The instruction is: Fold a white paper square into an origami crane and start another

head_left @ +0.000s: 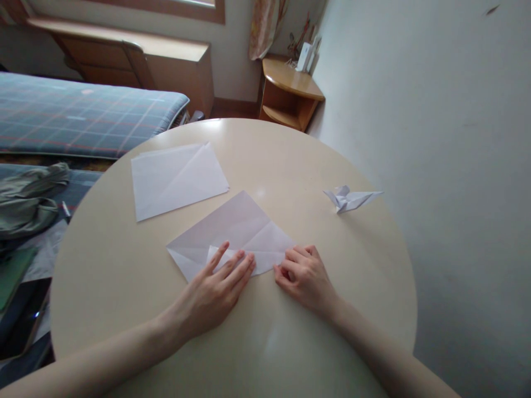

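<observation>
A creased sheet of white paper [238, 221] lies on the round table, one corner pointing away from me and a small flap folded over near its front edge. My left hand [219, 282] rests flat on that flap with its fingers spread. At the paper's right corner, my right hand [305, 273] is closed, its fingers curled and pinching the paper's edge. A folded paper crane [350, 199] sits farther back on the right. To the left rear is a stack of white paper sheets [176, 179].
The cream round table [269, 149] fills the middle. Beyond its left edge are a plaid mattress [91, 113], a crumpled grey cloth [29, 202] and a dark device [25, 315]. A wooden corner shelf [290, 80] stands behind, and a pale wall [448, 138] rises on the right.
</observation>
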The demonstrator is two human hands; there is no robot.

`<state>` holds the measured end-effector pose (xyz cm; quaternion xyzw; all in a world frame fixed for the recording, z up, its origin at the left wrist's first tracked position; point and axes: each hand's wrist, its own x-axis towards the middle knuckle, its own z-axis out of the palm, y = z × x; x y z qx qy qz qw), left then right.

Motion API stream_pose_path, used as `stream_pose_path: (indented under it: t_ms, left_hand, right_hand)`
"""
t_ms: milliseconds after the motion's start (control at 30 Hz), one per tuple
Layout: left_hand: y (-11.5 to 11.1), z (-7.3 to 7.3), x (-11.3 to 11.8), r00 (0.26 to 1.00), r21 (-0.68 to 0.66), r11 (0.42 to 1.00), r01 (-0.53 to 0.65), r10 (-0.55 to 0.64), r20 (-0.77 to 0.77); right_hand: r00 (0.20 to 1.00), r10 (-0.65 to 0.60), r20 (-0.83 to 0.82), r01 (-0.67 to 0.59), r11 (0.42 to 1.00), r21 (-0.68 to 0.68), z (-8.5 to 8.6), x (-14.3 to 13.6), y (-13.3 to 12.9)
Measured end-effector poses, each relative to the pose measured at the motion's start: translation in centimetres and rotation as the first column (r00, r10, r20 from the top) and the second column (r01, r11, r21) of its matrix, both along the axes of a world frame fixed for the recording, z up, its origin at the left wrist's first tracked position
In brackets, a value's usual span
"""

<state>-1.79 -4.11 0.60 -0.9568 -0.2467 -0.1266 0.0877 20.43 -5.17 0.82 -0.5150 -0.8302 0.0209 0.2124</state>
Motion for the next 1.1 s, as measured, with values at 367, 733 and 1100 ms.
stream_pose_path:
  t_ms: [367, 733, 1100]
  left_hand:
    - [-0.1, -0.3, -0.3, 1.000, -0.019, 1.000, -0.002, 0.002, 0.002]
    - [0.0, -0.4, -0.3, 1.000, -0.011, 1.000, -0.006, 0.006, 0.014]
    - [0.1, -0.3, -0.1, 0.999, -0.005, 1.000, -0.001, 0.001, 0.034]
  right_hand:
    - [0.989, -0.147, -0.021, 0.145, 0.986, -0.084, 0.3, 2.7, 0.4]
    - [0.936, -0.351, -0.006, 0.338, 0.905, -0.259, 0.7, 4.2, 0.7]
    - [0.986, -0.070, -0.149, 0.050, 0.990, -0.134, 0.4, -1.1, -0.4]
